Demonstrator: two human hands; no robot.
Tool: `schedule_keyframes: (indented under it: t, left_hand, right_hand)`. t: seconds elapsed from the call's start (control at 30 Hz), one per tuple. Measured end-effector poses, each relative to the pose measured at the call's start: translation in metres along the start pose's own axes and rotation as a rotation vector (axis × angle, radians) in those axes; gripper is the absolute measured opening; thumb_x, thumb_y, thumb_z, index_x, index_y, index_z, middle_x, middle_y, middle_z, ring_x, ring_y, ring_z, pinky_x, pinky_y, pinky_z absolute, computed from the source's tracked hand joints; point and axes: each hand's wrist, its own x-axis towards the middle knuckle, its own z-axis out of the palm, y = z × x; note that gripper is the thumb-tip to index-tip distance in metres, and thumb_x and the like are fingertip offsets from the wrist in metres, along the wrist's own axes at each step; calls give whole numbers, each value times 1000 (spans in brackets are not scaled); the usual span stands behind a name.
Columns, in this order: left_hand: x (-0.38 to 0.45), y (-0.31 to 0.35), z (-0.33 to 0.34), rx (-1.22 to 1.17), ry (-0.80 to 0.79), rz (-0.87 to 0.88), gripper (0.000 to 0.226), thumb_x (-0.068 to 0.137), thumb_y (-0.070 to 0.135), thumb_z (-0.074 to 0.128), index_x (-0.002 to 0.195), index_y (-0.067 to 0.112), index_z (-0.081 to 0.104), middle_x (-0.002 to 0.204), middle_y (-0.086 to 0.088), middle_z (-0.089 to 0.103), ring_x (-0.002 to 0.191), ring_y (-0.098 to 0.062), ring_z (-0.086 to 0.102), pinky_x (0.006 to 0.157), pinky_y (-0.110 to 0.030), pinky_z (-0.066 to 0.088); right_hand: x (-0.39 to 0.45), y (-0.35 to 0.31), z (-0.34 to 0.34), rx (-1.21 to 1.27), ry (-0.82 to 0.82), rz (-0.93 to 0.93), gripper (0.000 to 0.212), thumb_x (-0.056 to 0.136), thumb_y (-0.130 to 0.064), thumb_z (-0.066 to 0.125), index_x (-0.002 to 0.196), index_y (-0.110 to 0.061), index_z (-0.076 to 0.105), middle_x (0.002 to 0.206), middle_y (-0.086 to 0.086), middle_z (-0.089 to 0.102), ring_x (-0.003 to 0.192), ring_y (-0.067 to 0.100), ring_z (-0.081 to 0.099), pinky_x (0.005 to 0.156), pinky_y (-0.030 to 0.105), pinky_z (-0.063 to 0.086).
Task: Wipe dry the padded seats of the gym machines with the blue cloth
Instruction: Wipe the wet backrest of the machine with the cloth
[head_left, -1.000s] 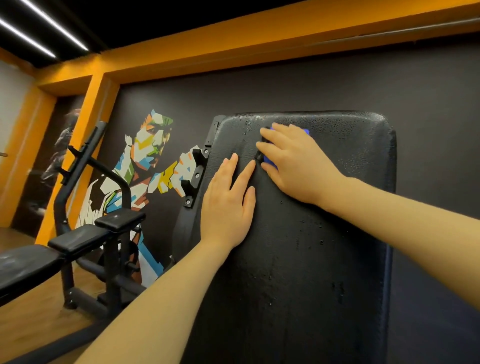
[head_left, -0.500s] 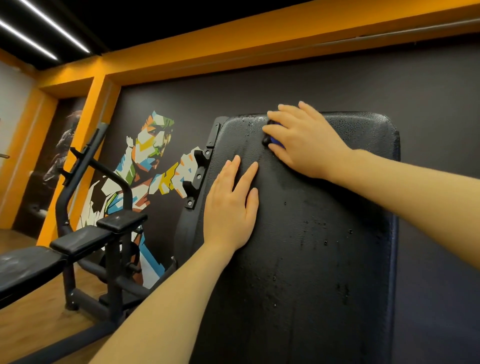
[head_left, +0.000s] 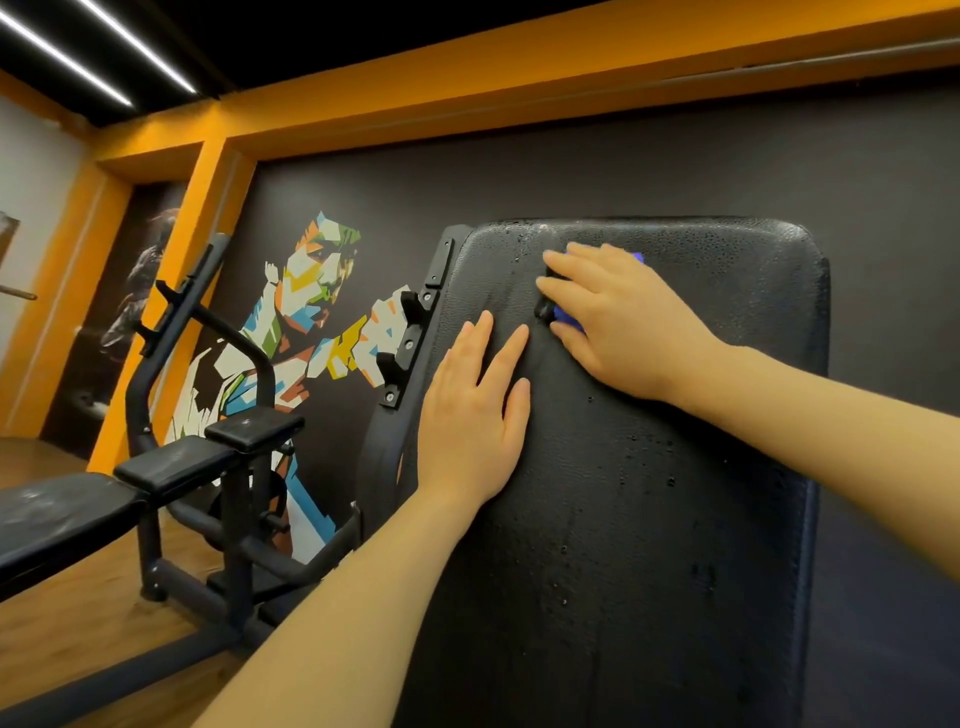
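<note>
— Seen from head height in a gym bay with orange beams (head_left: 467, 98) and a dark wall: an upright black padded backrest (head_left: 649, 467), beaded with water droplets near its top edge and down its middle.

— Right hand (head_left: 623, 322)?

— Laid palm-down high on the pad, fingers spread and pointing left, pressing the blue cloth (head_left: 567, 318) flat against the vinyl. Only slivers of cloth visible: one below the fingers, another at the knuckle side near the top. Whether curled round the cloth or merely pressing it, cannot tell for certain; fingers looking mostly straight.

— And the left hand (head_left: 472, 421)?

— Flat on the pad's left half, just below and left of the right hand, fingers straight and together, pointing up. Holding nothing, resting against the surface. Fingertips near the right hand's fingers, not touching them.

— Beside the pad?

— Black mounting bracket (head_left: 410, 332) with bolts along the pad's left edge. Behind it, a multicoloured mural of a fighter (head_left: 311, 312) on the dark wall. Further left, a black weight bench (head_left: 171, 462) with several pads on a steel frame, standing on a wooden floor (head_left: 67, 623). Two strip lights (head_left: 93, 47) overhead on a black ceiling.

— Pad's state?

— Wet: droplets thick along the top right corner, scattered lower down.
</note>
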Motion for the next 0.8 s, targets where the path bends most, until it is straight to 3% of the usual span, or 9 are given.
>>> schedule_keyframes:
  t: [0.2,0.33,0.5,0.7,0.8]
  left_hand:
    - [-7,4,-2,88,-18,-61,59,96,44,24,150,24,35,159,-8,27,148,-24,22,117,-41,21]
    - [-12,11,-4,116,-49,-243,69,93,56,16,154,25,23,162,-5,16,150,-21,12,119,-41,13]
    - [-9,35,-5,110,-97,-527,63,101,50,30,156,27,9,164,-5,2,151,-23,0,119,-46,5]
    - [11,60,2,30,-94,-759,63,101,54,26,156,30,5,164,-3,-3,150,-24,-7,118,-51,2]
    - [8,60,6,46,-30,-770,62,101,55,27,155,31,9,164,-2,2,151,-22,-3,118,-50,3]
  right_hand:
    - [-8,-5,0,47,9,-11,48,90,-33,45,120,-2,66,132,19,58,126,40,52,106,54,37]
    - [-8,-8,-1,61,6,8,53,91,-37,40,120,-1,65,134,19,58,127,39,51,109,53,34]
    - [-8,-9,-3,48,11,9,51,92,-33,37,122,-2,64,134,19,57,126,40,52,108,53,35]
    - [-9,-8,-2,47,16,6,48,92,-31,42,127,-4,61,137,18,55,129,39,49,109,54,33]
    - [-10,-8,-6,97,19,18,56,93,-23,57,144,-6,43,147,15,46,137,36,40,114,54,26]
